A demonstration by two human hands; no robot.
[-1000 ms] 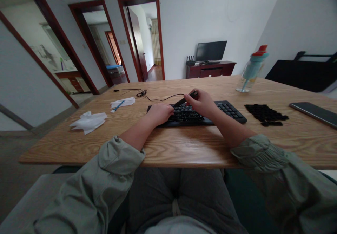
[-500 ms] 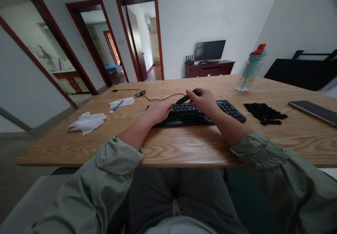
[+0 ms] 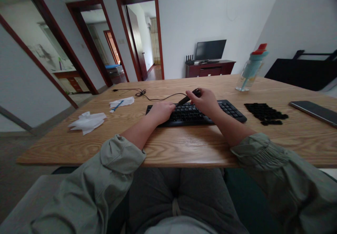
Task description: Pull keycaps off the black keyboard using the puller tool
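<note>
A black keyboard (image 3: 188,118) lies on the table in front of me, its number pad toward the right. My right hand (image 3: 206,100) is closed around a slim black stick-like tool (image 3: 185,99), which slants down to the left over the upper keys. Its exact kind is unclear. My left hand (image 3: 162,112) rests on the keyboard's left part with its fingers curled together close to the tool's lower end. What those fingertips hold, if anything, is hidden. To the right of the keyboard lies a patch of small black pieces (image 3: 264,112) that look like loose keycaps.
Two crumpled white tissues (image 3: 88,121) lie at the left, with a thin blue brush-like stick (image 3: 117,105) on the farther one. The keyboard's cable (image 3: 155,98) curls behind. A clear bottle (image 3: 250,72) with a red lid stands at the back right; a dark phone (image 3: 314,111) lies far right.
My left hand has shifted slightly to the right along the keyboard, nearer the tool's lower end. My right hand keeps its hold on the tool, nearly still.
</note>
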